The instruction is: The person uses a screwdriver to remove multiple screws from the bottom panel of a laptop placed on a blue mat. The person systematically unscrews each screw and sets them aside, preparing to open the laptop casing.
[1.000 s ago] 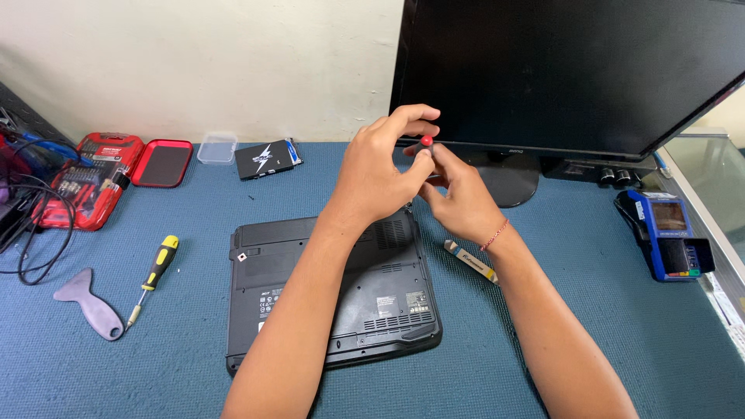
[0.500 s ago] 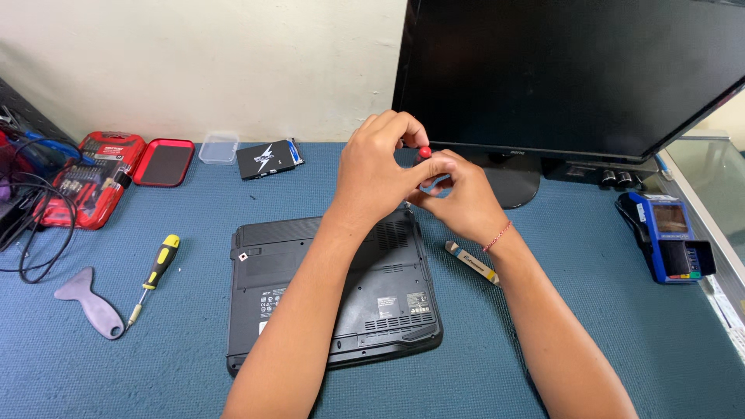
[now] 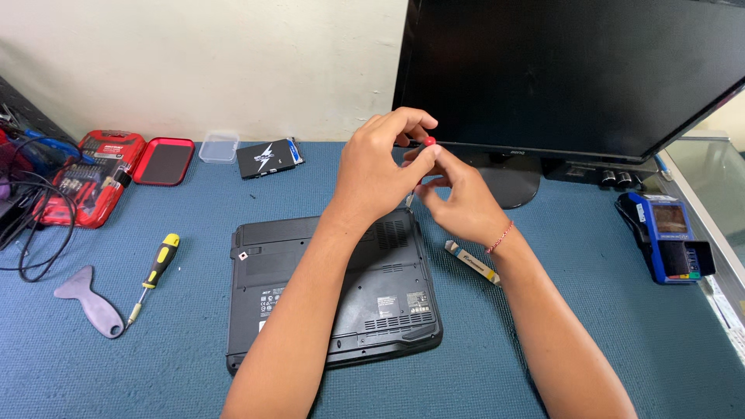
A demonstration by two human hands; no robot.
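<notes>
A dark grey laptop (image 3: 334, 295) lies bottom-up on the blue mat. Both my hands meet above its far right corner. My left hand (image 3: 378, 172) pinches the top of a small red-capped screwdriver (image 3: 427, 142), which stands almost upright with its tip down at the laptop's corner. My right hand (image 3: 459, 199) holds the same screwdriver lower on its shaft, fingers curled around it. Most of the shaft is hidden by my fingers. A red thread bracelet sits on my right wrist.
A black monitor (image 3: 574, 70) stands at the back right. A yellow-and-black screwdriver (image 3: 155, 268) and grey pry tool (image 3: 89, 301) lie left. Red bit case (image 3: 105, 174), clear small box (image 3: 218, 147), black drive (image 3: 268, 157), flat metal tool (image 3: 472, 262), blue handheld device (image 3: 667, 237).
My hands have stayed at the laptop's far right corner; my left fingers have shifted slightly around the screwdriver's red top. Nothing else moved.
</notes>
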